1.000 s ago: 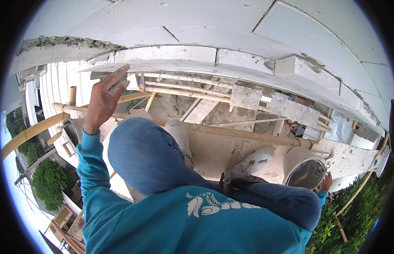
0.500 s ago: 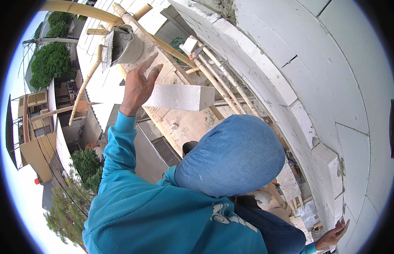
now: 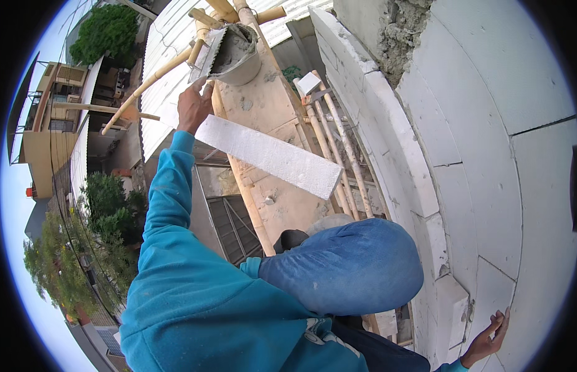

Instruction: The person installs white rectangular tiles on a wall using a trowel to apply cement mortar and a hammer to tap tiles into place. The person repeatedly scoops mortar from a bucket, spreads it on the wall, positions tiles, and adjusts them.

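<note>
My left hand (image 3: 195,108) is open, thumb and index finger apart, its fingertips at the lower end of a notched metal trowel (image 3: 208,54) lying across a mortar bucket (image 3: 239,69). I cannot tell whether they touch it. Just below that hand, a long white block (image 3: 270,155) lies diagonally over a plank platform (image 3: 267,99). At the lower right my right hand (image 3: 490,338) is open, fingers extended against the white block wall (image 3: 487,186). My bent knee in jeans fills the lower middle.
Bamboo poles (image 3: 149,84) frame the platform, with more poles (image 3: 341,155) between it and the wall ledge (image 3: 419,186). Rough mortar (image 3: 397,43) fills a gap in the wall. Beyond the platform's outer edge are a drop, corrugated roofing, houses, trees and overhead wires.
My view has swung from facing the wall to looking along the platform. My left hand has reached forward to the trowel and bucket. The white block has come into view beneath it.
</note>
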The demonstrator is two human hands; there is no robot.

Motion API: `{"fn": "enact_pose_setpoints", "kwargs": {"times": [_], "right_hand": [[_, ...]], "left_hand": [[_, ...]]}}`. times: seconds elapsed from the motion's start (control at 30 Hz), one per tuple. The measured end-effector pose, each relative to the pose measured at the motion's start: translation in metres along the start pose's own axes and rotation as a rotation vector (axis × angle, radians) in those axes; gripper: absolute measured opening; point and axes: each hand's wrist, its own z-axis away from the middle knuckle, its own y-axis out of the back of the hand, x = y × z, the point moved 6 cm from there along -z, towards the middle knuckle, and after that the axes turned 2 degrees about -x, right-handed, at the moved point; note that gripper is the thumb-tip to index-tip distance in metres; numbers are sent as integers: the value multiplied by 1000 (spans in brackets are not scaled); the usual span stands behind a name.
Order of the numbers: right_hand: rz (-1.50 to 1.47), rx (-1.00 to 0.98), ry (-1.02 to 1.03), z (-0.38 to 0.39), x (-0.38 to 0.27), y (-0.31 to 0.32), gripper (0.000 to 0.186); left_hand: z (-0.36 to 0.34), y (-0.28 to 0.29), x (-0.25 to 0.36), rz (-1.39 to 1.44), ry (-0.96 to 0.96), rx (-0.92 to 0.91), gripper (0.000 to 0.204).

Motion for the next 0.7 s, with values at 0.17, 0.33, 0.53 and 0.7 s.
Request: {"fn": "enact_pose_setpoints", "kwargs": {"times": [0.17,0.33,0.53,0.7], "right_hand": [[63,-88,-76,-3,-6,-3,32],[12,-182,-72,-14,-24,-30,30],[131,-205,-42,-18,-43,-19,30],[149,-226,-82,-13,-39,-16,33]], "left_hand": [[-130,-23,-11,217,43,138,64],[-274,-6,-104,315,202,263,97],[-328,-85,-78,997,265,23,85],[-354,-105,-128,1044,465,93,52]]}}
